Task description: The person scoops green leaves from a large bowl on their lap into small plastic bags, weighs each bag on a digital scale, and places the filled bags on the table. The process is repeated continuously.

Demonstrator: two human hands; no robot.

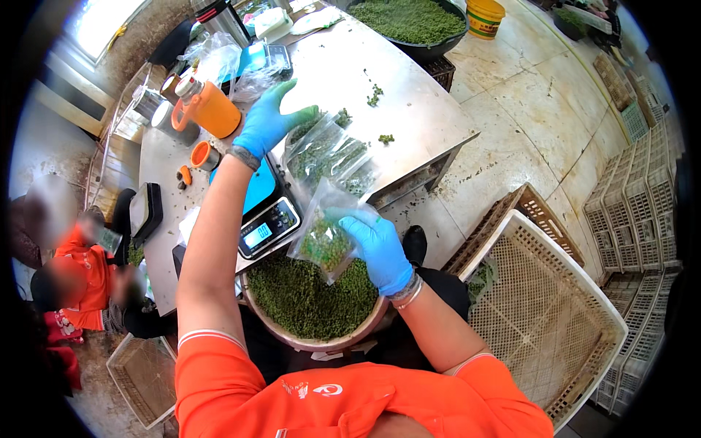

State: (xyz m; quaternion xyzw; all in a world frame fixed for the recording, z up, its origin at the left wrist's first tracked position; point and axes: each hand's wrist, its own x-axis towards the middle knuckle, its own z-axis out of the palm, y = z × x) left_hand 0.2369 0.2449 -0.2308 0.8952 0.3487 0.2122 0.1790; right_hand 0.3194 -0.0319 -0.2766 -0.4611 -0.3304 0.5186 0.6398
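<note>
My right hand (382, 250), in a blue glove, grips the upper side of a clear plastic bag (326, 237) partly filled with small green berries that look like peppercorns. This bag hangs over a round tub (253, 301) full of the same loose green berries (314, 301). My gloved left hand (268, 123) is raised over the table, thumb and fingers spread, with nothing in it. Close by its thumb lie filled clear bags (328, 155) near the table edge. Below my left forearm is a digital scale (269, 228) with a blue top and a lit display; nothing shows on its visible part.
On the metal table (321, 69) stand an orange jug (212, 109), an orange-lined cup (205, 155) and a second scale (278, 61). A plastic crate (540, 321) is at my right, near stacked crates (631, 197). A large black basin (412, 29) sits beyond. Another person (84, 266) is at left.
</note>
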